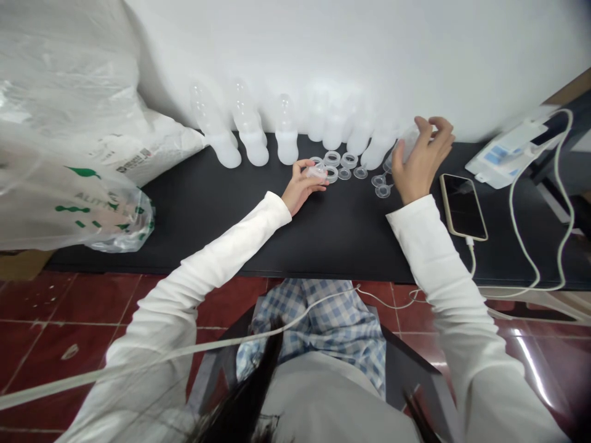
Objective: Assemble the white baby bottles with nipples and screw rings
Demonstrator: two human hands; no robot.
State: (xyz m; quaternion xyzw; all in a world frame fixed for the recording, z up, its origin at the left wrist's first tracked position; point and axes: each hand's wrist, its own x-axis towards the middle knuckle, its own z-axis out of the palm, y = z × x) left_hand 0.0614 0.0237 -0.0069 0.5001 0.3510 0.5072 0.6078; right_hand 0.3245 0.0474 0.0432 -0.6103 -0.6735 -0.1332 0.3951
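Observation:
My left hand (301, 184) rests on the black table (207, 215) with its fingers pinched on a small clear plastic piece (316, 172). Just past it lie several clear plastic rings (344, 165) in a loose group. My right hand (422, 159) is raised a little at the back of the table, fingers curled round a clear plastic bottle (406, 144). A row of similar translucent bottles (286, 132) stands against the white wall, from the left of my left hand across to my right hand.
A phone (462, 205) lies face up on its cable right of my right hand. A white power strip (510, 154) with cords sits at the far right. Large plastic bags (69, 154) fill the table's left end. Red floor tiles lie below.

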